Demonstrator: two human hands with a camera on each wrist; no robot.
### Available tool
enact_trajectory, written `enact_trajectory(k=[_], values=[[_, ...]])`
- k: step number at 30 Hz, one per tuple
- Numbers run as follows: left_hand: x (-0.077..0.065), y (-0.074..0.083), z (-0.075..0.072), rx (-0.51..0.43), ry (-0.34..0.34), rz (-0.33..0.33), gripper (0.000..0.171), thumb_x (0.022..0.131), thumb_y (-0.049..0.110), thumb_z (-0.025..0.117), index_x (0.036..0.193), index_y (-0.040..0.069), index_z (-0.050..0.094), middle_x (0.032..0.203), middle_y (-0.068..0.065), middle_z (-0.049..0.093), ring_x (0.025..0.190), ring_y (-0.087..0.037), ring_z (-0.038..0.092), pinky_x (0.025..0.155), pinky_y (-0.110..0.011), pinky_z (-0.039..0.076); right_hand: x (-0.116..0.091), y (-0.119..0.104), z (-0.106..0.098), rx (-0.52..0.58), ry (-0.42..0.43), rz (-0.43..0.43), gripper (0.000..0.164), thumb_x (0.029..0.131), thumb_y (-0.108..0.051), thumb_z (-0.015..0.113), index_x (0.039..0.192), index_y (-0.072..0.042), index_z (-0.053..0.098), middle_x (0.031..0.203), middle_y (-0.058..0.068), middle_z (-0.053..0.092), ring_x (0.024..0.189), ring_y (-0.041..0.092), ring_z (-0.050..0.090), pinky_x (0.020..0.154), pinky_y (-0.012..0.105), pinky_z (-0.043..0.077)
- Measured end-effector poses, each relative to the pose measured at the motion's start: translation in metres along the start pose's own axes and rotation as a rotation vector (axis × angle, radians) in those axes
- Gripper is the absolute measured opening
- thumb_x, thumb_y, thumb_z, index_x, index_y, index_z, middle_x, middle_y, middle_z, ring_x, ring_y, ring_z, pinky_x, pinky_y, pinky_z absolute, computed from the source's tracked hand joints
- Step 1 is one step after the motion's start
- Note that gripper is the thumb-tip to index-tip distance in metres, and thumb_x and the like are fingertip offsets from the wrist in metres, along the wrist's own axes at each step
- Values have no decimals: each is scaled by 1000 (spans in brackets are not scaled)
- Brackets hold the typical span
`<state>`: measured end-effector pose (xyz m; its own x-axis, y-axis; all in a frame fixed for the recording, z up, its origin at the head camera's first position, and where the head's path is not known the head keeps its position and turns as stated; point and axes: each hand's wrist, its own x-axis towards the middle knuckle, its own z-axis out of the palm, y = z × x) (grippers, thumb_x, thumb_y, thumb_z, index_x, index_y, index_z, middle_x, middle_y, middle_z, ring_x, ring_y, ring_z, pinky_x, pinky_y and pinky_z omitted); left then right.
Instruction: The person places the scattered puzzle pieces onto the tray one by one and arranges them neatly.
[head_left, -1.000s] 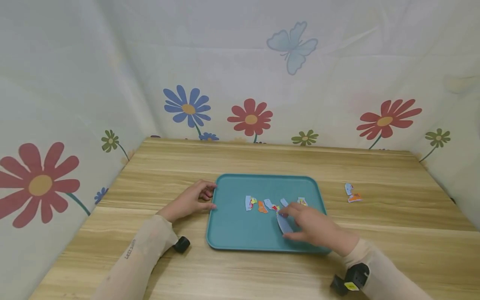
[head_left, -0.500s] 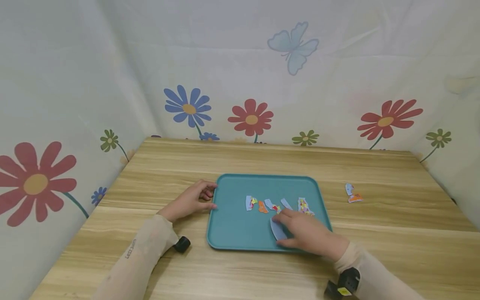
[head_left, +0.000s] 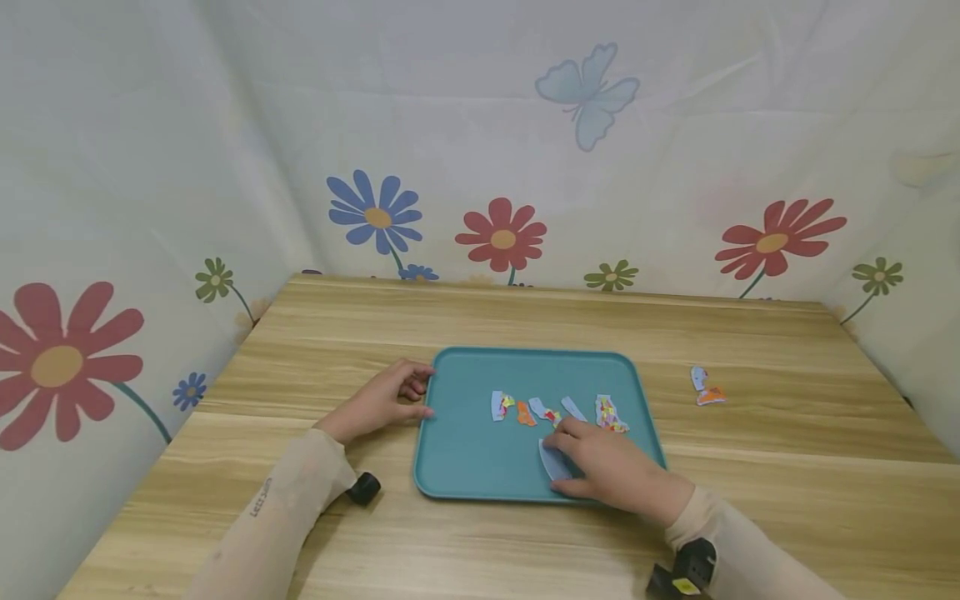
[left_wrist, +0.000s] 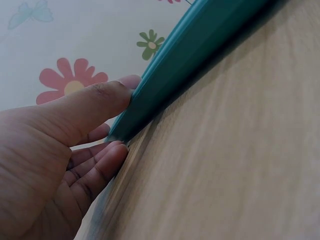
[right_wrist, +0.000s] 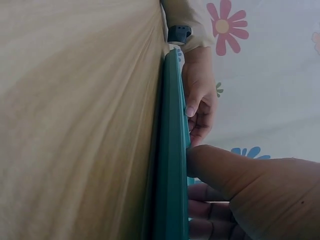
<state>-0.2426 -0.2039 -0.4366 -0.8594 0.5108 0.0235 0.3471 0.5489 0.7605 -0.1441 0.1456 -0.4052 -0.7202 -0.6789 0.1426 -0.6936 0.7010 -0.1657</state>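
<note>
In the head view, a teal tray (head_left: 480, 467) lies on the table. My right hand (head_left: 611, 471) is over its front right part, holding a pale blue puzzle piece (head_left: 551, 460) between thumb and fingertips; the hand covers part of the piece. Several printed pieces lie in a row behind it: a blue and yellow piece (head_left: 500, 406), an orange piece (head_left: 526, 414), a narrow blue piece (head_left: 573, 408) and a multicoloured piece (head_left: 610, 414). My left hand (head_left: 381, 404) touches the tray's left edge with thumb and fingertips apart. In the left wrist view, its thumb (left_wrist: 107, 97) rests against the rim.
Two pieces, one blue (head_left: 698, 378) and one orange (head_left: 710, 396), lie on the wooden table (head_left: 765, 492) right of the tray. A flower-printed curtain (head_left: 450, 100) stands behind and beside the table. Black wrist cameras sit on the left (head_left: 364, 489) and right (head_left: 696, 565) wrists.
My right hand has moved slightly left and toward the front with the pale blue piece, uncovering the multicoloured piece and more of the narrow blue one. My left hand stays put.
</note>
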Motion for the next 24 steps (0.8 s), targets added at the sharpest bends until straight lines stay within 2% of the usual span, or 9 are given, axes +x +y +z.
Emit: enact_trajectory(k=[8, 16, 20, 24], values=[[0, 1, 0, 3, 0, 3, 67, 81, 25, 78, 137, 4, 46, 122, -12, 54, 103, -18, 56, 90, -30, 52, 1, 4, -4, 52, 0, 8, 42, 80, -33, 77, 112, -7, 66, 103, 0, 59, 84, 8, 59, 72, 24, 55], [-1, 2, 0, 5, 5, 0, 67, 81, 25, 78, 136, 4, 47, 121, -12, 55, 102, -18, 56, 90, -30, 52, 1, 12, -15, 14, 45, -4, 40, 80, -28, 78, 112, -7, 67, 103, 1, 61, 88, 13, 63, 76, 30, 56], [-1, 3, 0, 9, 5, -1, 67, 81, 24, 78, 136, 4, 47, 122, -12, 54, 102, -18, 56, 90, -29, 52, 0, 18, -21, -8, 63, 13, 41, 79, -28, 78, 113, -8, 67, 104, 2, 62, 85, 14, 63, 71, 29, 56], [-1, 3, 0, 10, 4, -1, 67, 81, 24, 78, 136, 3, 47, 122, -12, 54, 102, -18, 56, 90, -29, 52, 0, 24, -27, -6, 103, 10, 40, 78, -25, 79, 111, -7, 67, 103, 3, 62, 77, 12, 62, 63, 23, 53]])
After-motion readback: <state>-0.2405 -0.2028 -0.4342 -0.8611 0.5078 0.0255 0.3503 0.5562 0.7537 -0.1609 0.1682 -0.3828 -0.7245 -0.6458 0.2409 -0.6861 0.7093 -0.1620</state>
